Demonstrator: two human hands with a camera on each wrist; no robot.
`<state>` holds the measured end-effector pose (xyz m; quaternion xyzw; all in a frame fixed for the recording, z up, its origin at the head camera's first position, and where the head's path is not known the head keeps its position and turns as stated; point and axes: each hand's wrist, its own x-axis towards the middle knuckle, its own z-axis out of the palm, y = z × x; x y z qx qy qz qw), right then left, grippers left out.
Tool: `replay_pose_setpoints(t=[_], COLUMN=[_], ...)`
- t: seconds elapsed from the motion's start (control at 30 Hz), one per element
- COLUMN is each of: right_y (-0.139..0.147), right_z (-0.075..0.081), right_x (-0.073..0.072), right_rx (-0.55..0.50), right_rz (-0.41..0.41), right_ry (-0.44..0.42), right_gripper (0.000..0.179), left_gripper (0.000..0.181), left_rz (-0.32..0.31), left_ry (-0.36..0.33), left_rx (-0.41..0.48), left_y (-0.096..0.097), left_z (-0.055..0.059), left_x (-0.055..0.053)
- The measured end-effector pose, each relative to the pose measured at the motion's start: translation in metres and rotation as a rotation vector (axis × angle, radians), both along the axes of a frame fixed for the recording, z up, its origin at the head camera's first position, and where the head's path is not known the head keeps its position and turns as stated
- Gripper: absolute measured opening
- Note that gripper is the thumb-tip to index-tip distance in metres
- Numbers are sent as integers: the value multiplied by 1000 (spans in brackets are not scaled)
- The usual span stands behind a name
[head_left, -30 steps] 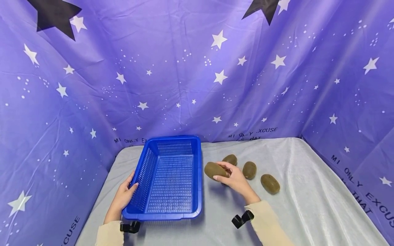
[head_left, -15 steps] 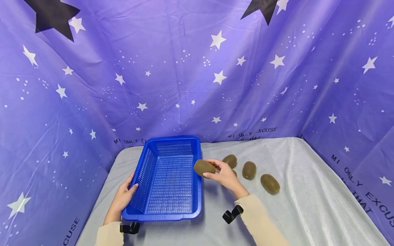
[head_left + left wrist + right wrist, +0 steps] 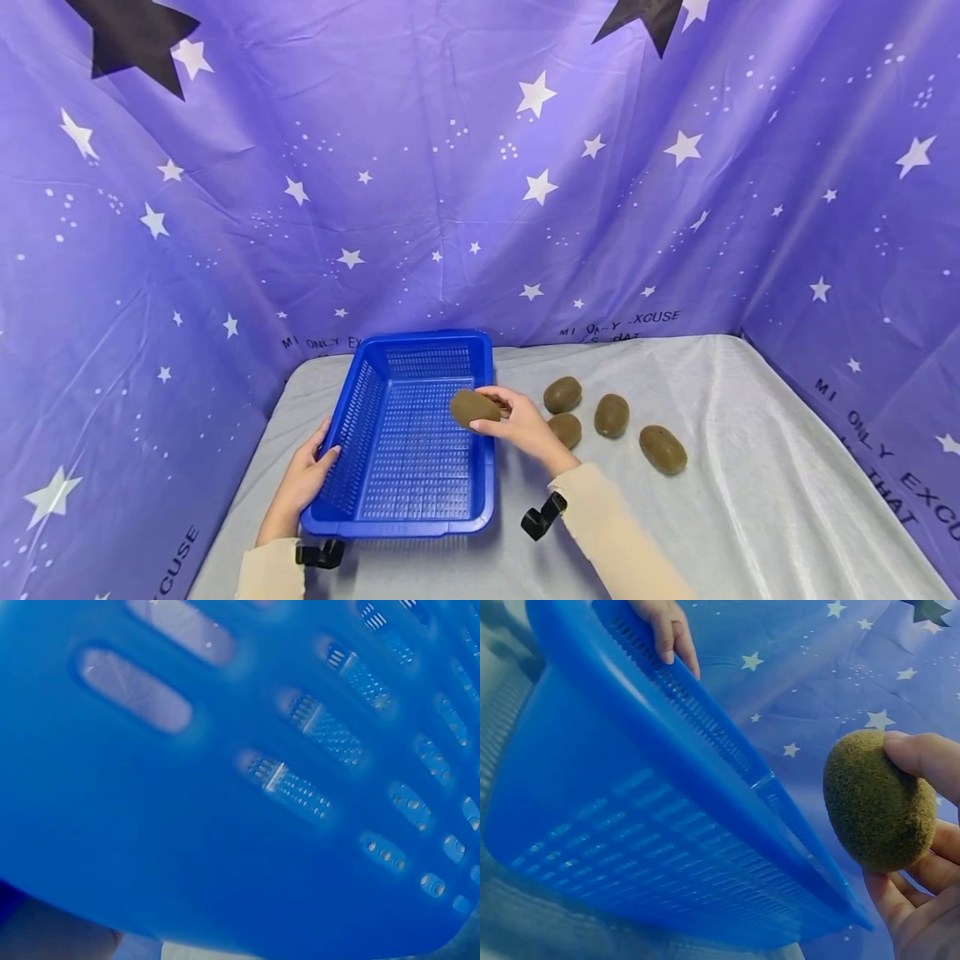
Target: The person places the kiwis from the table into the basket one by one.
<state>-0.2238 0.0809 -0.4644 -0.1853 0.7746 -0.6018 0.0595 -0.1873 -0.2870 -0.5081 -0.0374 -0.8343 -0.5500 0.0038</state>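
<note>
A brown fuzzy kiwi (image 3: 472, 408) is pinched between the thumb and fingers of my right hand (image 3: 519, 423), above the right rim of a blue plastic basket (image 3: 486, 492). The right wrist view has this kiwi (image 3: 874, 802) close up, higher than the basket wall (image 3: 592, 765). My left hand (image 3: 302, 473) grips the basket's left rim, thumb on the inner side and fingers outside, mostly hidden. In the left wrist view the slotted basket wall (image 3: 187, 810) fills nearly everything. No fruit shows inside the basket.
Several more kiwis lie right of the basket: one at the back (image 3: 562, 394), one near my right wrist (image 3: 566, 430), another (image 3: 612, 415) beside them and one farther right (image 3: 663, 450). A grey cloth (image 3: 765, 467) covers the table. Purple starry curtains (image 3: 435, 167) enclose it.
My right hand has carried the kiwi leftward from beside the basket to over its right rim, uncovering another kiwi on the cloth. The left hand and basket stay put.
</note>
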Motion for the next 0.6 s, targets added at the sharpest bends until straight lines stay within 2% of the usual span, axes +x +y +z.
replay_pose_setpoints(t=[0.07, 0.27, 0.3, 0.37, 0.5, 0.6], right_y=[-3, -11, -12, -16, -21, -24], right_z=[4, 34, 34, 32, 12, -5], right_x=[2, 16, 16, 15, 6, -1], right_rx=[-3, -2, 1, -8, -19, 17], right_rz=[3, 29, 32, 43, 43, 23], right_ry=[2, 8, 15, 21, 35, 53], right_gripper=[54, 52, 51, 51, 53, 54], left_gripper=[58, 58, 58, 58, 58, 58], left_rz=[-1, -5, -5, 0, 6, 7], left_ry=[-5, -4, -4, -9, -21, -21], left_rx=[3, 8, 6, -1, 1, 14], left_y=[0, -1, -1, -1, 0, -1], left_z=[0, 0, 0, 1, 1, 0], left_x=[-1, 0, 1, 1, 2, 2])
